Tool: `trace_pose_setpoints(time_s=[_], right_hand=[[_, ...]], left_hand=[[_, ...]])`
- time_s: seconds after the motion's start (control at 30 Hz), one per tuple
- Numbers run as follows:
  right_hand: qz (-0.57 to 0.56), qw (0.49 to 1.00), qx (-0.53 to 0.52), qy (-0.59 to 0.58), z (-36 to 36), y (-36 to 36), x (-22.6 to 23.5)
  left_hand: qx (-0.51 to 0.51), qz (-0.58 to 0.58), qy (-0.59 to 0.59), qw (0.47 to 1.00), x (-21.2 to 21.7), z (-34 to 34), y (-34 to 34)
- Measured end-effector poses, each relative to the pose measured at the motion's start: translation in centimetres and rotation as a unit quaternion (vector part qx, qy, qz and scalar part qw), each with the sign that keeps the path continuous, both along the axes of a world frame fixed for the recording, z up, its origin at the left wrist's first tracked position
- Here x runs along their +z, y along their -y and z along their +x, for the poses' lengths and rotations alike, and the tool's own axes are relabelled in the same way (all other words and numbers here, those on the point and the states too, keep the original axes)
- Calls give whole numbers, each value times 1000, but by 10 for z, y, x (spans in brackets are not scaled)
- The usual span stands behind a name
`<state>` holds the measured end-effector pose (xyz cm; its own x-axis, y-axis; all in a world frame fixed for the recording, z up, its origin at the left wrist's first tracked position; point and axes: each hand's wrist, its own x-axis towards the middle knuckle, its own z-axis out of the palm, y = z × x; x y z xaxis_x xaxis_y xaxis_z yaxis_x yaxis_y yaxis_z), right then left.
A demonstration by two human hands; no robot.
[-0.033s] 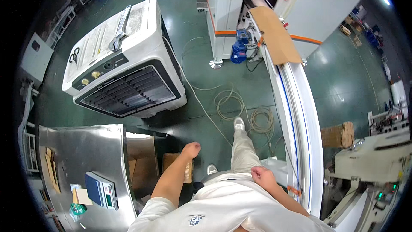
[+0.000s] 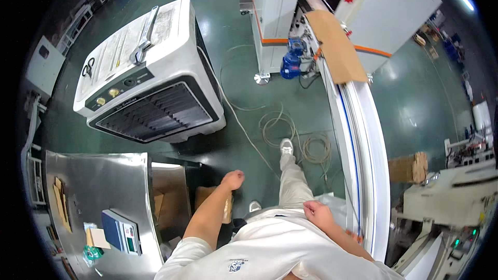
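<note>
My left hand (image 2: 233,180) hangs in front of me over the floor, fingers curled in a loose fist, nothing seen in it. It is nearest to a cardboard box (image 2: 204,195) with clear wrapping beside a steel table. Close to my waist, my right hand (image 2: 318,214) has its fingers curled in, and no object shows there either. To its right runs a long white conveyor rail (image 2: 365,161). Neither hand touches the table or the rail.
A white air cooler (image 2: 171,46) stands ahead on the left, with a wrench (image 2: 146,39) and scissors (image 2: 88,67) on top. A steel table (image 2: 98,176) bears a scale (image 2: 123,232). Coiled hoses (image 2: 315,149) lie by my forward foot. Ahead is a white machine (image 2: 272,15).
</note>
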<state>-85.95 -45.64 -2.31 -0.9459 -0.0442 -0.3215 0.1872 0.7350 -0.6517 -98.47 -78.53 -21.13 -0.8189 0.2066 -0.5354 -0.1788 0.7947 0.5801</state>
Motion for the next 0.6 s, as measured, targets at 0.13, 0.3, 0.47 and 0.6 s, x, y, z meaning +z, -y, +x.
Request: trace_pose_setpoints(time_s=[0.13,0.3,0.47,0.6], right_hand=[[-6,999,6,-34,-129,-26,-30],[-11,1000,-10,-19,-278,-48,-9],[-12,999,-5,49,-401,-71,-11],[-33,998,50,15,-505,-42,12]], left_hand=[[41,9,75,996,-27,-118,-37],[-32,-74,115,990,-45,-235,-40],[177,-52,57,981,10,-402,-58],[276,-2,-30,961,36,-525,-33]])
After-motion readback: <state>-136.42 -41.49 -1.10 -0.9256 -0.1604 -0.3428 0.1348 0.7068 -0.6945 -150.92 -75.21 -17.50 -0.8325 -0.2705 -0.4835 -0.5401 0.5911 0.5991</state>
